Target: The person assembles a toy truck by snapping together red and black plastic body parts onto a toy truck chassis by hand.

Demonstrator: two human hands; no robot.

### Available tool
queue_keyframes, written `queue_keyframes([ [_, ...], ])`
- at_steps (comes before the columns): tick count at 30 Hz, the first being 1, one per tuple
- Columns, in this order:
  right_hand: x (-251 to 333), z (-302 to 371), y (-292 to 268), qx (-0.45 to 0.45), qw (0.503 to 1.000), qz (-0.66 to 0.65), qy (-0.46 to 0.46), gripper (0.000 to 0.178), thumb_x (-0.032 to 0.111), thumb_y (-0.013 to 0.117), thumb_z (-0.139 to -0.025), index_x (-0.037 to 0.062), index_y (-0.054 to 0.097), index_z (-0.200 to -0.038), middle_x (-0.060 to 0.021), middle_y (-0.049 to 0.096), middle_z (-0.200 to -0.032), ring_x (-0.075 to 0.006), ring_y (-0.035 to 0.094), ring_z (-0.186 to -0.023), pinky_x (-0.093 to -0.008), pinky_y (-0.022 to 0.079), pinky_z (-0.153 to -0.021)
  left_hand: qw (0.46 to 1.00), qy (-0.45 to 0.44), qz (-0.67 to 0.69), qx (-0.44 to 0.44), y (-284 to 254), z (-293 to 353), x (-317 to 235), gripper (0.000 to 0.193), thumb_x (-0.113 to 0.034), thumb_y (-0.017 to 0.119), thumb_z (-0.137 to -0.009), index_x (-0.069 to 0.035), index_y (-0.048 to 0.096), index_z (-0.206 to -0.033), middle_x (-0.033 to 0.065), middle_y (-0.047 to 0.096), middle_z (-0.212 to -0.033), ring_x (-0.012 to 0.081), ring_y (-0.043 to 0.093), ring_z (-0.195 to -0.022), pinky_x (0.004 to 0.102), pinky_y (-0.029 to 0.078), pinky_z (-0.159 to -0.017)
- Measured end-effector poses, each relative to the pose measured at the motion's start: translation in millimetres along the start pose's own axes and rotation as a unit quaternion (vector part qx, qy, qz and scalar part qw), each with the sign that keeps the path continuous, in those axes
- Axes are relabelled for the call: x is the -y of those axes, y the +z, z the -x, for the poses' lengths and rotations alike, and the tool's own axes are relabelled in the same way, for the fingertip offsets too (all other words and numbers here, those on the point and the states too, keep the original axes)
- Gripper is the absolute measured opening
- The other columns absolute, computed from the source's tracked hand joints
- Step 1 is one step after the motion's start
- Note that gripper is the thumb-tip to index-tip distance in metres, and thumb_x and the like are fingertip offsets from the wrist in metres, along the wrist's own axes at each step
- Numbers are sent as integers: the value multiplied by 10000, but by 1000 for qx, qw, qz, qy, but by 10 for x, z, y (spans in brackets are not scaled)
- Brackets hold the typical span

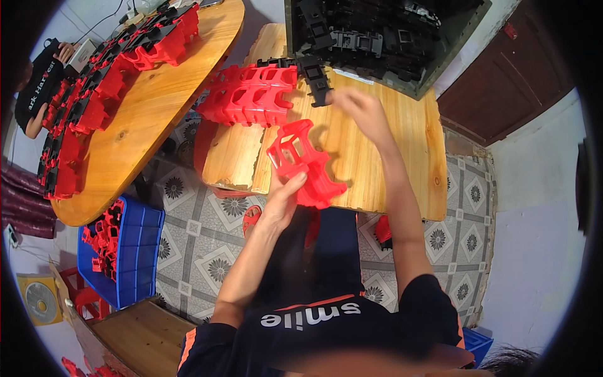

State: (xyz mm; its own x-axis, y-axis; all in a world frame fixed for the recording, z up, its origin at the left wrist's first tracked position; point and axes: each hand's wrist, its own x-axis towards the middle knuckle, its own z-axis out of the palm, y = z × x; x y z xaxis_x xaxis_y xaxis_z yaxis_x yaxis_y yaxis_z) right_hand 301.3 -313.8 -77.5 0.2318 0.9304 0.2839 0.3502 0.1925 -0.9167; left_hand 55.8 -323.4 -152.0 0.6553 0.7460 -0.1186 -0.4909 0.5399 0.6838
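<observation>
Far to the left of the person's left fingers (295, 181), a co-worker in a dark shirt (39, 91) is at the far side of a round-edged, light-brown wooden worktop (144, 132). A long line of red plastic parts with black tops (94, 105) lies along it. Below that worktop, also left of the left fingers, is a blue plastic crate (141, 251) holding loose red and black plastic pieces (107, 242). Just beyond the left fingers and slightly left, a block of red plastic frames with rounded openings (248, 94) lies on a second, pale wooden worktop (408, 157). The left fingers grip a single glossy red plastic frame with curved cut-outs (314, 182) by its near left side, holding it tilted over the near part of this worktop. Farther off, a black rectangular plastic piece with square holes (318, 89) has its near end at the right fingers (344, 100). These are blurred; whether they are closed on it cannot be told. Beyond the right fingers stands a dark, straight-sided container (448, 63) with many black plastic pieces (355, 41) inside.
</observation>
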Motion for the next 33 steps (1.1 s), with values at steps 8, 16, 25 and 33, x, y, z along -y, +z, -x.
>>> queue_keyframes([
  [8, -1188, -688, 224, -123, 917, 363, -112, 229, 155, 732, -809, 62, 701, -1016, -136, 623, -959, -327, 632, -904, -408, 494, -775, 993, 10, 116, 31, -199, 18, -125, 862, -396, 738, -856, -157, 248, -1524, 77, 436, -1430, 264, 440, -1326, 477, 382, -1104],
  [16, 747, 1016, 466, -39, 963, 218, -153, 278, 20, 744, -743, 21, 697, -1017, -98, 590, -933, -233, 618, -870, -328, 496, -745, 995, 35, 80, 56, -210, 20, -229, 845, -338, 779, -829, -152, 289, -1492, 86, 474, -1400, 238, 466, -1304, 458, 401, -1089],
  [25, 841, 1336, 824, -20, 951, 253, -176, 319, -86, 711, -757, -30, 670, -1068, -110, 558, -935, -212, 602, -844, -310, 515, -682, 992, 54, 85, 73, -104, 197, -220, 849, -189, 767, -845, -157, 240, -1511, 84, 513, -1341, 233, 529, -1235, 430, 419, -1072],
  [33, 857, 1287, 883, -6, 959, 249, -133, 363, 182, 771, -805, 6, 658, -1102, -102, 598, -1017, -263, 623, -860, -357, 509, -752, 993, 99, -17, 68, 6, 240, -283, 1078, -154, 728, -851, -170, -87, -1556, 206, 369, -1473, 298, 476, -1306, 448, 420, -1070],
])
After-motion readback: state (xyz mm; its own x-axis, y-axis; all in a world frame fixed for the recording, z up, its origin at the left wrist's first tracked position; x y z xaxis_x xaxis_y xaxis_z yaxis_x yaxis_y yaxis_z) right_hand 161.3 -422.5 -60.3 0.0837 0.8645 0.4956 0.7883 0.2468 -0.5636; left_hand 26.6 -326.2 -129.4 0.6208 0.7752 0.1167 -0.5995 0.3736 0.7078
